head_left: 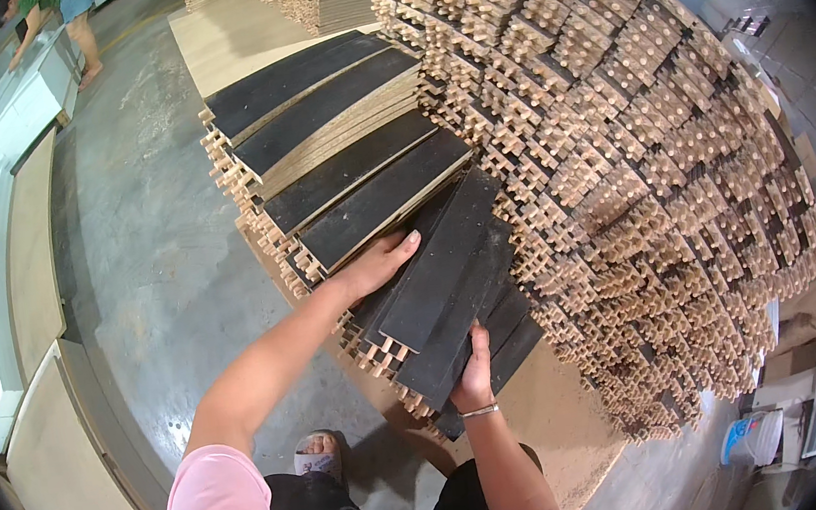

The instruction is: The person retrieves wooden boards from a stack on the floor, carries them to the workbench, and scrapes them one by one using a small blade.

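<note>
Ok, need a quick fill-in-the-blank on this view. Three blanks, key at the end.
1. The top face of the board in the right hand is coloured ____.
2. A bracelet circles the ____ wrist.
3. The sleeve on the left arm is coloured ____.

Missing words: black; right; pink.

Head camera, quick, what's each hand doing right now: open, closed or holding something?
Left hand: against the black boards; fingers hidden, so its grip cannot be told.
Right hand: closed on the near end of the black boards.
</note>
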The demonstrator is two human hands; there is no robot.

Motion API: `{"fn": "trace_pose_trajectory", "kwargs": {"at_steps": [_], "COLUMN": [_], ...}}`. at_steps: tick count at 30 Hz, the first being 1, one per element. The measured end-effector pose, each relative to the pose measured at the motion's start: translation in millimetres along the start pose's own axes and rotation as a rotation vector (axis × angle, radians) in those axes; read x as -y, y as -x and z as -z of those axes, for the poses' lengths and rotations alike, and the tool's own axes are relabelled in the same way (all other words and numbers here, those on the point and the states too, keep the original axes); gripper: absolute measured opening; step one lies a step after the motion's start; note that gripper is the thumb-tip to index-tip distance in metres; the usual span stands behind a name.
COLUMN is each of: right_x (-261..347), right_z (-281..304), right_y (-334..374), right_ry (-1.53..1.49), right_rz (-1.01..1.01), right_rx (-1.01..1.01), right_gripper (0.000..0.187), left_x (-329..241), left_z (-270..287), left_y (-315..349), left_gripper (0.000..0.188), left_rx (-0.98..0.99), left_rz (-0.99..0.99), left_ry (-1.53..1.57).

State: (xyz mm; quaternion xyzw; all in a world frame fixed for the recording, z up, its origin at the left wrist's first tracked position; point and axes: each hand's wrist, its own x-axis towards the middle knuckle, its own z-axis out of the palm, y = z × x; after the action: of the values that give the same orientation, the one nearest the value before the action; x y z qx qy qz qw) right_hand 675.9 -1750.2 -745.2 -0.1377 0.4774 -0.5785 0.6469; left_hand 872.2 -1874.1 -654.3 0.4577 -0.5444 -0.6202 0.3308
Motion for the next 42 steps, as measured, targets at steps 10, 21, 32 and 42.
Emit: {"fn": "trace_pose_trajectory", "kwargs": {"at_steps": [10, 21, 32, 42], "right_x": [33, 32, 31, 30], "right_z": [-43, -43, -36, -36], "right_y": [14, 21, 16, 21], "right_ry": [-0.121, -0.044, -0.078, -0.104], "right_rz": [-0.114, -0.115, -0.109, -0.096], "right_rx": [-0.008, -0.046, -0.034, -0.047], "right_gripper": [0.075, 0.07, 0.069, 0.069], "left_x": [10, 14, -2, -18], "left_z": [2, -4, -10, -6], "left_y": [12, -36, -44, -43], "left_gripper": [0.096, 0.079, 0.079, 0.081], "left_rx": [0.054, -0.019, 0.089, 0.068], "left_rz": [0.039, -0.103, 0.006, -0.109], "left_ry": [-0.168, -0.243, -0.082, -0.268]}}
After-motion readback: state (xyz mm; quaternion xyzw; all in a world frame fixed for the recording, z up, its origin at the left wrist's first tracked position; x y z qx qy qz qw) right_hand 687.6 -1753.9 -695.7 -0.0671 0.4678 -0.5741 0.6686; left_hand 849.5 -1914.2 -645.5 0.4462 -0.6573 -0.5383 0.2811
